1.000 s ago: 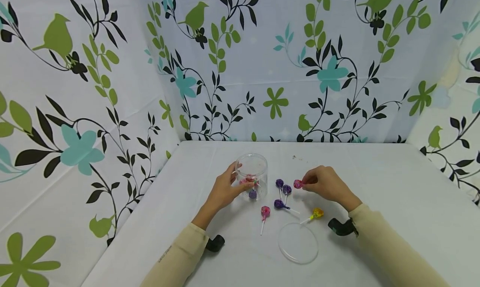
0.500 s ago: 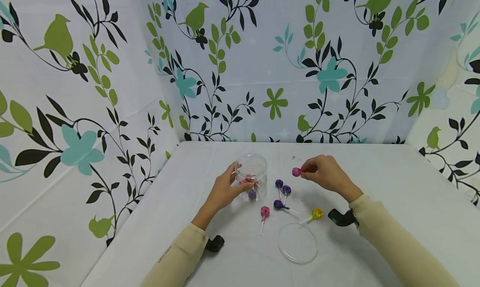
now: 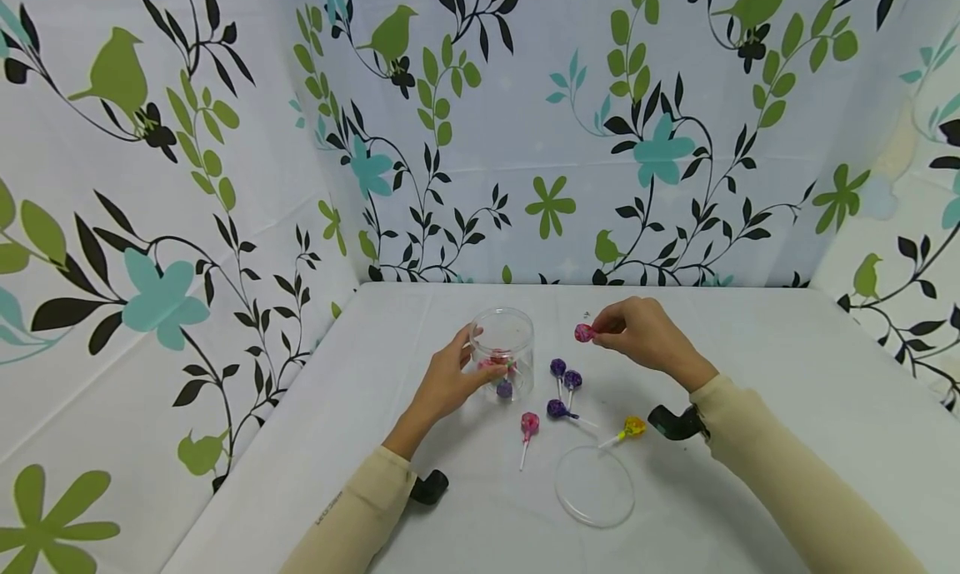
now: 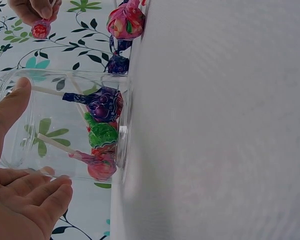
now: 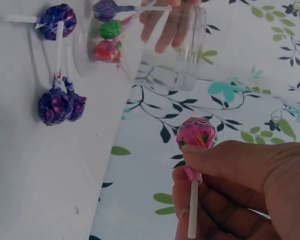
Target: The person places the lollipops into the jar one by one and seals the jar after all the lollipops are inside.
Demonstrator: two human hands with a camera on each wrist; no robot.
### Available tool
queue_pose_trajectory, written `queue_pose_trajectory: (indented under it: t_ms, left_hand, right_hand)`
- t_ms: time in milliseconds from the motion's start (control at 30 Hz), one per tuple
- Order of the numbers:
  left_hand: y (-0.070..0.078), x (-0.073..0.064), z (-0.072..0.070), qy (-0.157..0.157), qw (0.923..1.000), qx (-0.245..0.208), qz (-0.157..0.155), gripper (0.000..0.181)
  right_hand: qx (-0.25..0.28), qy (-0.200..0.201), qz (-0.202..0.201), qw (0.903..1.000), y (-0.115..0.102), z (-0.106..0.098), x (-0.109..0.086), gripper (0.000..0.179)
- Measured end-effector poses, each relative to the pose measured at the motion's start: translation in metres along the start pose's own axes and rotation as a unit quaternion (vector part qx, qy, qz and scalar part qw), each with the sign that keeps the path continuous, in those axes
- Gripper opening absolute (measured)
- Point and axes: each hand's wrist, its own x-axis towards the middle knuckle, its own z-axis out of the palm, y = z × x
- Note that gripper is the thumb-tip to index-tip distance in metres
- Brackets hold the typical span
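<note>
Here is the right hand [image 3: 647, 336], thumb and fingers clamped on the pink lollipop [image 5: 196, 132] just below its ball, candy end toward the jar and raised above the table [image 3: 705, 507], well apart from the open rim. The left hand [image 3: 450, 376] has its thumb on one side and fingers on the other, gripping the clear jar [image 3: 524, 366], which stands upright. Danger spots? That pinch catches the wrapper's gathered neck, so a loose twist there could let the candy roll. Inside, the purple lollipop [image 4: 105, 104] has its stick leaning toward the wall; a second candy could snag on it. A low sweep could scatter the three purple lollipops [image 3: 573, 380] beside the jar, and too hard a left squeeze might tip the whole thing. Nearer the person, the yellow lollipop's [image 3: 634, 426] stick reaches the round lid's [image 3: 600, 525] edge; contact there can't be told.
</note>
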Motion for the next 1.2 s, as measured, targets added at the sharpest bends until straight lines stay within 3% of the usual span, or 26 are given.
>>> queue_pose_trajectory:
  t_ms: [700,1200]
  left_hand:
    - [0.002,0.000,-0.001,-0.001,1.0000,0.002,-0.005,0.096]
    - [0.002,0.000,-0.002,-0.006,1.0000,-0.005,-0.004,0.096]
  right_hand:
    - [0.014,-0.004,-0.049,0.9987,-0.043,0.003,0.032,0.007]
    - [0.011,-0.017,-0.063,0.9978,-0.060,0.011,0.046,0.006]
